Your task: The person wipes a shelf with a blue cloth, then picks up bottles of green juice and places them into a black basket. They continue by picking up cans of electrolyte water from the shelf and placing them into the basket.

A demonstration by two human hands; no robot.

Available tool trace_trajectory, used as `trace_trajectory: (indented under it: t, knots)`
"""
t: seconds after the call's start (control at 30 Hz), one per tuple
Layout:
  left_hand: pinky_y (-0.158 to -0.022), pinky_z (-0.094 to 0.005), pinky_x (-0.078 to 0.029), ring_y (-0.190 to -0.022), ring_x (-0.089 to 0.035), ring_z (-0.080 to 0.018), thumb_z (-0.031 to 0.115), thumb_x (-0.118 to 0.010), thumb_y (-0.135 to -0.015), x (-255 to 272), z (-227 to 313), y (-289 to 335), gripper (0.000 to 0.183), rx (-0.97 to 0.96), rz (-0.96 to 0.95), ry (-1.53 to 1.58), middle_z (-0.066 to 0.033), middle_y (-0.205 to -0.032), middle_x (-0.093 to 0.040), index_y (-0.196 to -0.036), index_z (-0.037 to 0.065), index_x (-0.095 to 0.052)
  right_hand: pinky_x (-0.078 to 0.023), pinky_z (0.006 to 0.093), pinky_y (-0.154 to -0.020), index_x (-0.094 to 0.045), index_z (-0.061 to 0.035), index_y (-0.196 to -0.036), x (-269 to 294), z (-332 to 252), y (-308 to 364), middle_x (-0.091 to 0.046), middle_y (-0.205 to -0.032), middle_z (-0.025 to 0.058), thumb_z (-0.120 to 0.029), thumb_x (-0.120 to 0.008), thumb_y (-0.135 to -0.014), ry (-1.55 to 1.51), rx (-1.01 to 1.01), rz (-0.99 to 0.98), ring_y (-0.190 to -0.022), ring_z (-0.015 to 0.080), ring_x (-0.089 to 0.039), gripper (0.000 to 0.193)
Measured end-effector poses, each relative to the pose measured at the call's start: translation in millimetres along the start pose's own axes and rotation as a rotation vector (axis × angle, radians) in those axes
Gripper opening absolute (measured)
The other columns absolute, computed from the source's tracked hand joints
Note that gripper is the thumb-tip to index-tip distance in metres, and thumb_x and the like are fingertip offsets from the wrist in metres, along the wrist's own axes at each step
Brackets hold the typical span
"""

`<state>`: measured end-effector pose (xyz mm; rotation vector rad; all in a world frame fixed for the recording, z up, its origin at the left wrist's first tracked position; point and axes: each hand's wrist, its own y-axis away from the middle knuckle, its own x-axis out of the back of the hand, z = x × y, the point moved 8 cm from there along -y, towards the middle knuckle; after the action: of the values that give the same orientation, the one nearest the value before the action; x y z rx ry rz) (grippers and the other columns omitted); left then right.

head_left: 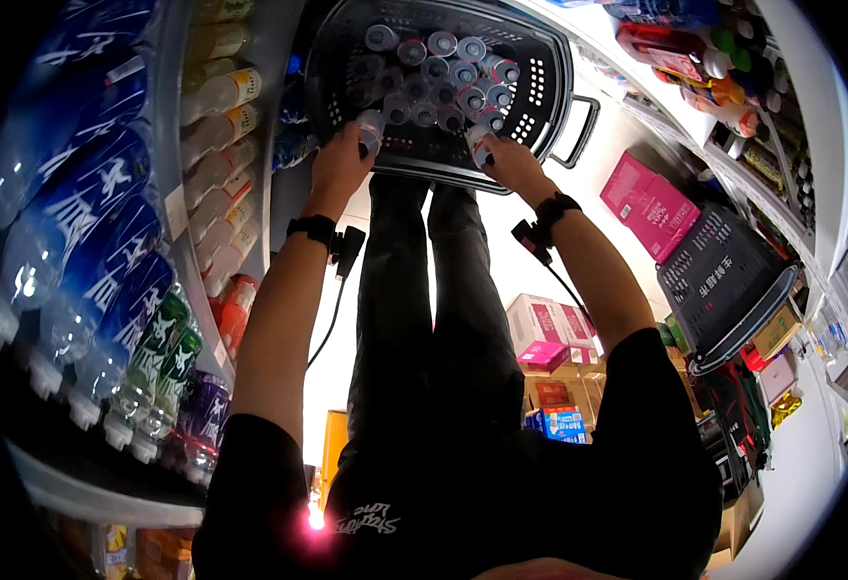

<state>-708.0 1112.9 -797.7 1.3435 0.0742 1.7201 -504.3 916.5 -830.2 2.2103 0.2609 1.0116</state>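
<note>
Nearest to the camera is the black shirt of the person, at 6 o'clock, with the two bare forearms going up from it and the dark trousers between them.

At 9 o'clock a shelf carries many bottles lying with caps toward the aisle: big blue bottles on the far left, green bottles and a purple one lower, at 8 o'clock, and pale bottles further up, at 10 o'clock.

The left hand, at 11 o'clock, has a black wristband with a cable. Its fingers are closed around a can at the left edge of the basket.

The black basket is at 12 o'clock, just above the knees. It is full of upright cans, standing close together, only their grey tops showing.

The right hand, just right of 12 o'clock, also wears a band. Its fingers grasp a second can at the near edge of the basket.

At 2 o'clock lies a pink box, beside it a second dark basket at 3 o'clock. Cartons stand lower, at 4 o'clock. Shelves with colourful goods are at 1 o'clock.
</note>
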Motion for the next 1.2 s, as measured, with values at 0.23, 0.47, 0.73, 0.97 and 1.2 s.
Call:
trace_trajectory:
  t: [0.23,0.47,0.73,0.97,1.2]
  knots:
    - [-0.076,-0.0497,-0.054,-0.092,-0.066,-0.0406,0.023,-0.074,-0.082,-43.2,-31.9,-29.7,0.048,0.056,-0.126,-0.049,-0.0207,-0.1,-0.068,-0.119,0.005,-0.049,-0.054,0.0474,-0.081,-0.053,-0.0001,-0.113,-29.0,2.1,-36.9,-0.065,-0.102,0.0245,-0.017,-0.073,-0.075,-0.066,0.07,0.022,-0.093,0.0421,-0.065,0.047]
    - [-0.074,-0.0476,-0.053,-0.094,-0.066,-0.0399,0.027,-0.076,-0.08,-44.6,-37.6,-38.4,0.045,0.085,-0.168,-0.032,-0.0158,-0.1,-0.069,-0.115,0.009,-0.054,-0.055,0.0472,-0.079,-0.055,0.0018,-0.115,-14.8,7.1,-61.3,-0.067,-0.097,0.0251,-0.015,-0.07,-0.076,-0.018,0.078,-0.004,-0.092,0.0411,-0.066,0.045]
    - [-0.074,-0.0448,-0.054,-0.093,-0.067,-0.0381,0.028,-0.077,-0.081,-11.7,-33.3,-43.3,0.04,0.024,-0.078,0.141,-0.016,-0.098,-0.07,-0.106,0.008,-0.053,-0.055,0.0484,-0.079,-0.053,0.0026,-0.114,-33.2,53.7,-66.5,-0.067,-0.099,0.0256,-0.005,-0.068,-0.08,0.105,-0.04,-0.052,-0.094,0.0405,-0.067,0.037]
    - [-0.074,-0.0434,-0.055,-0.094,-0.068,-0.0376,0.026,-0.076,-0.082,37.1,-14.3,-59.6,0.04,-0.016,0.003,0.252,-0.0182,-0.099,-0.07,-0.109,0.007,-0.053,-0.053,0.0501,-0.084,-0.058,0.002,-0.108,-36.8,57.7,-68.7,-0.068,-0.099,0.023,-0.011,-0.064,-0.083,0.04,-0.009,-0.098,-0.095,0.0416,-0.066,0.029]
    - [-0.075,-0.045,-0.054,-0.093,-0.067,-0.0395,0.026,-0.075,-0.083,30.4,-8.4,-98.7,0.038,-0.111,0.107,0.186,-0.0197,-0.099,-0.069,-0.109,0.007,-0.055,-0.052,0.0502,-0.075,-0.061,-0.0048,-0.1,-34.1,44.1,-68.3,-0.069,-0.09,0.0212,-0.01,-0.062,-0.08,-0.146,0.042,-0.007,-0.088,0.0418,-0.066,0.02]
